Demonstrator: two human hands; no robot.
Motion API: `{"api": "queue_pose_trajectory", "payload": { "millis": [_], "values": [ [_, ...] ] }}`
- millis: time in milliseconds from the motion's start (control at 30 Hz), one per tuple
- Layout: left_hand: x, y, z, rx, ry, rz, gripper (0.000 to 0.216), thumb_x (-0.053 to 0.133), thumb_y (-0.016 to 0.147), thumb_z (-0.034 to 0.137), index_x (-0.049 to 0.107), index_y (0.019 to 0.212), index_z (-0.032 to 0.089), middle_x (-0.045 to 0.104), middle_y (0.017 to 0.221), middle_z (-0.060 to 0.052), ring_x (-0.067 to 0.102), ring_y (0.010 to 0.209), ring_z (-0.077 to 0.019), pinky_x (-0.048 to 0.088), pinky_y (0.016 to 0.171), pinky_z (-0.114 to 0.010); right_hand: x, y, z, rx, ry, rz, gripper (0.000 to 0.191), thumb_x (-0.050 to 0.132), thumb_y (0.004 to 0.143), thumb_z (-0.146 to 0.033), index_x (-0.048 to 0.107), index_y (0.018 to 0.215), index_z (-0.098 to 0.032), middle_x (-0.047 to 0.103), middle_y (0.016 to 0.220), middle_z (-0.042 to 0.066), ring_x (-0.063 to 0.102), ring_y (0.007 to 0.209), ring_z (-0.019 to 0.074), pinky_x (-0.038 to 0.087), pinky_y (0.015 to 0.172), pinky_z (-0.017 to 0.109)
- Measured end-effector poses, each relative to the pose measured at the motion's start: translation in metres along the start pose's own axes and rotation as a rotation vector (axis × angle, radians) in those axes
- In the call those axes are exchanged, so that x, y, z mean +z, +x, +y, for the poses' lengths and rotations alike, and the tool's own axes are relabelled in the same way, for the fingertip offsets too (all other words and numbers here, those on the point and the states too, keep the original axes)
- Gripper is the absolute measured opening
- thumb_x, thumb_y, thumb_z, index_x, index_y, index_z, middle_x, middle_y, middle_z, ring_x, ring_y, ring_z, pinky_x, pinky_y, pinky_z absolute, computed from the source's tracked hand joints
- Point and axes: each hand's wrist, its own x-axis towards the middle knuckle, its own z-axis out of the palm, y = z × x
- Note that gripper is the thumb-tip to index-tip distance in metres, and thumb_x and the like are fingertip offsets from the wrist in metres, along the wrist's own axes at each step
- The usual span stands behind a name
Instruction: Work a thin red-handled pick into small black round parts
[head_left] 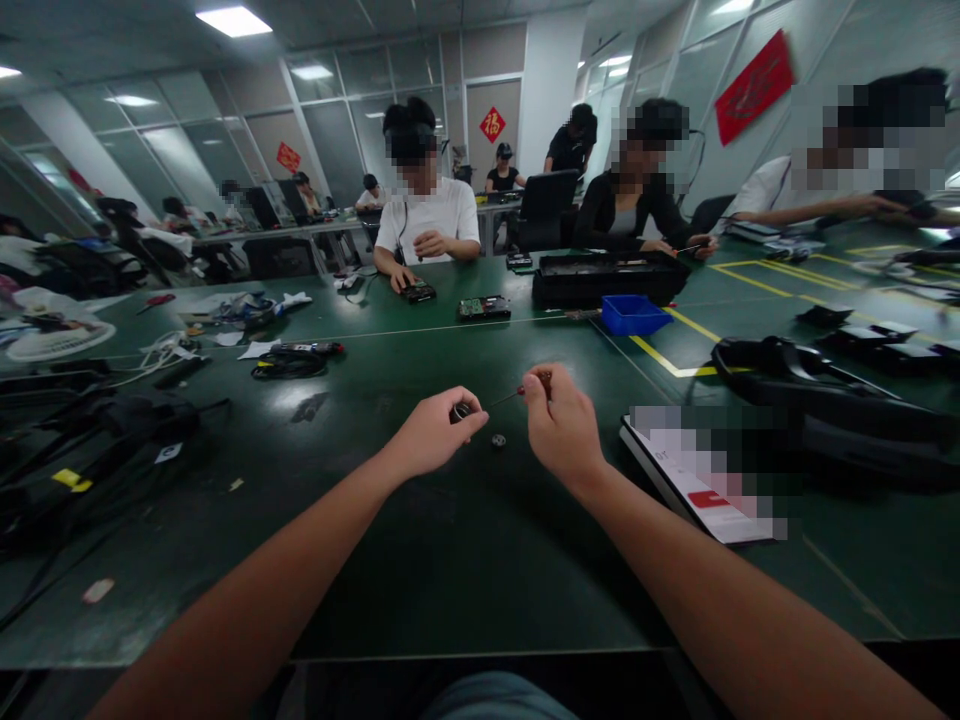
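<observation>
My left hand (pixel 442 428) is closed around a small dark round part (pixel 460 411), which my fingers partly cover. In my right hand (pixel 559 420) is a screwdriver (pixel 521 391) with a reddish handle, its thin shaft pointing left toward the part. Whether its tip touches the part I cannot tell. Below and between my hands, a small round metal piece (pixel 499 440) lies on the green table (pixel 480 560), apart from both hands.
A printed box (pixel 694 480) lies to the right of my right arm, beside a black strap-like item (pixel 862 430). Farther back are a blue bin (pixel 634 315), a long black case (pixel 607 280) and a circuit board (pixel 484 307). Cables (pixel 292 360) lie left; several people sit across.
</observation>
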Motion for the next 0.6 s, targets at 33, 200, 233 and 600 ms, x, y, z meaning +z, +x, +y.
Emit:
{"api": "queue_pose_trajectory", "payload": {
  "millis": [33,200,233,600],
  "values": [
    [0.003,0.001,0.002,0.044,0.091,-0.038,0.020,0.058,0.092,0.037,0.067,0.097,0.020,0.069,0.088,-0.004,0.064,0.079,-0.0187,0.048,0.076,-0.032,0.000,0.000,0.000,0.000,0.001,0.002,0.019,0.042,0.100,-0.033,0.057,0.094,-0.022,0.068,0.081,0.005,0.064,0.074,0.0214,0.042,0.068,0.033],
    [0.022,0.011,-0.004,0.146,0.448,-0.208,0.030,0.056,0.093,0.035,0.072,0.115,0.023,0.070,0.109,-0.009,0.065,0.099,-0.0260,0.049,0.087,-0.038,0.000,0.001,0.001,0.003,0.009,0.003,0.020,0.041,0.100,-0.035,0.057,0.096,-0.022,0.068,0.081,0.005,0.065,0.075,0.0218,0.043,0.069,0.033],
    [0.026,0.014,-0.007,0.138,0.496,-0.225,0.033,0.057,0.092,0.038,0.072,0.119,0.024,0.069,0.108,-0.010,0.065,0.098,-0.0274,0.049,0.085,-0.039,0.000,0.001,0.001,0.005,0.008,0.001,0.020,0.041,0.100,-0.035,0.057,0.096,-0.022,0.068,0.081,0.005,0.065,0.075,0.0218,0.043,0.069,0.033],
    [0.017,0.020,-0.016,0.051,0.247,-0.167,0.020,0.061,0.088,0.033,0.074,0.098,0.021,0.072,0.093,-0.008,0.066,0.078,-0.0226,0.050,0.073,-0.035,0.000,0.001,0.001,0.016,0.005,-0.034,0.020,0.040,0.100,-0.035,0.056,0.095,-0.023,0.068,0.081,0.005,0.064,0.075,0.0222,0.042,0.069,0.033]
  ]
}}
